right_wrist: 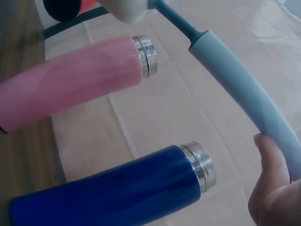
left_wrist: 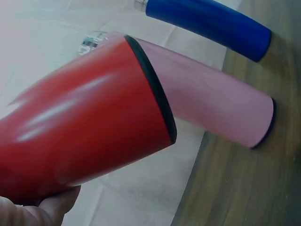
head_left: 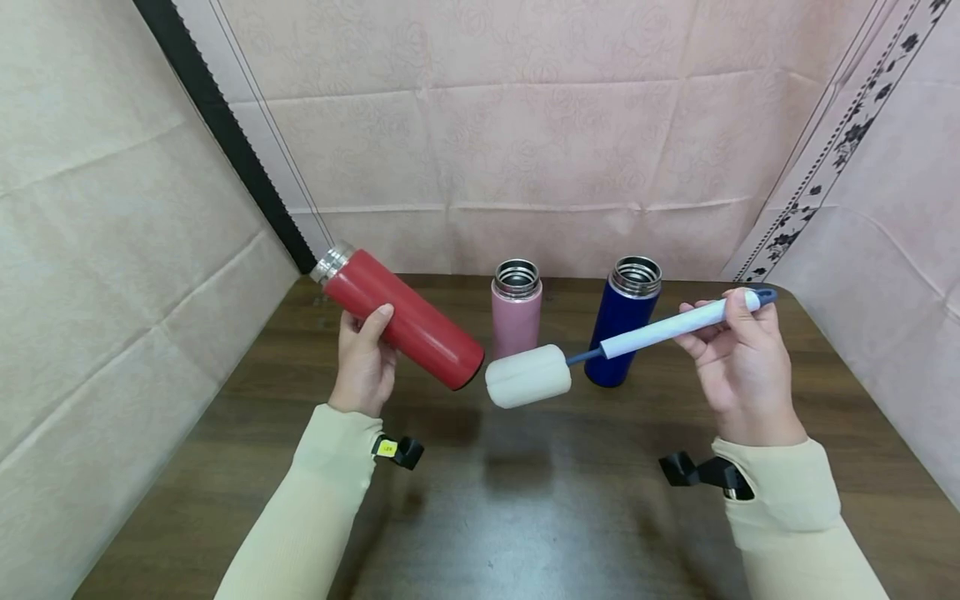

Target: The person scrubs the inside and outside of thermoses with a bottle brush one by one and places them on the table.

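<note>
My left hand [head_left: 364, 363] grips a red thermos bottle [head_left: 405, 318] round its side. The bottle is tilted, its steel neck up to the left and its dark base down to the right. In my right hand [head_left: 742, 371] is a bottle brush [head_left: 663, 330], held near the loop end of its light blue handle. Its white sponge head [head_left: 528, 377] points left, close to the red bottle's base in the head view. Behind the brush, a lidless pink thermos bottle [head_left: 516, 312] and a lidless blue thermos bottle [head_left: 624, 312] stand upright, partly covered by it.
The dark wooden table [head_left: 480, 533] ends at a pale patterned cloth backdrop [head_left: 555, 150]. More cloth rises along the left [head_left: 135, 275] and right sides. Both wrists carry black camera mounts [head_left: 408, 452].
</note>
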`<act>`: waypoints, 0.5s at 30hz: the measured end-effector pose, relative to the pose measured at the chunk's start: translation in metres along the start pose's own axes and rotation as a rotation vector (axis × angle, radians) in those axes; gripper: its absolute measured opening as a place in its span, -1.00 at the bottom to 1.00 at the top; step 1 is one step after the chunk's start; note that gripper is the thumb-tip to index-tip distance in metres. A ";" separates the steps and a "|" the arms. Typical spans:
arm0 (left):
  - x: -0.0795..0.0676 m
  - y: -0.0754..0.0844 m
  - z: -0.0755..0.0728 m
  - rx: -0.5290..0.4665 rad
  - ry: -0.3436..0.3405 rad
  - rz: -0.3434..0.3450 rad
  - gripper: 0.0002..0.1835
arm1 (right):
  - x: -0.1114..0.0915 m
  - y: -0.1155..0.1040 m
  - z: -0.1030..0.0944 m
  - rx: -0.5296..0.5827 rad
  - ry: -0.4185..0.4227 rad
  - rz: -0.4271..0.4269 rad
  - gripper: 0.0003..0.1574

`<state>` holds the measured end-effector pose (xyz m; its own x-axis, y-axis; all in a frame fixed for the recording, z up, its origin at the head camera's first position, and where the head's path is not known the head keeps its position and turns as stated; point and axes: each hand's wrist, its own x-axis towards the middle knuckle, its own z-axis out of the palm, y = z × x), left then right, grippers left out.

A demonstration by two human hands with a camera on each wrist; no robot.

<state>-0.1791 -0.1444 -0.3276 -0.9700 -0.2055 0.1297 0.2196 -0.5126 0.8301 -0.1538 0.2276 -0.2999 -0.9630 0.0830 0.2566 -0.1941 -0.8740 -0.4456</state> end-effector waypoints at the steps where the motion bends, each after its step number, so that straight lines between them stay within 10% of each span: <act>1: 0.001 -0.001 -0.001 0.013 0.000 0.008 -0.41 | 0.000 -0.001 0.000 0.007 -0.001 -0.001 -0.92; 15: 0.009 -0.014 -0.014 0.391 0.021 0.117 -0.32 | -0.002 -0.006 0.000 -0.006 0.030 -0.077 -0.87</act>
<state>-0.1895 -0.1503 -0.3460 -0.9375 -0.2630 0.2277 0.2683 -0.1297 0.9546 -0.1509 0.2322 -0.2975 -0.9502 0.1647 0.2645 -0.2692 -0.8615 -0.4306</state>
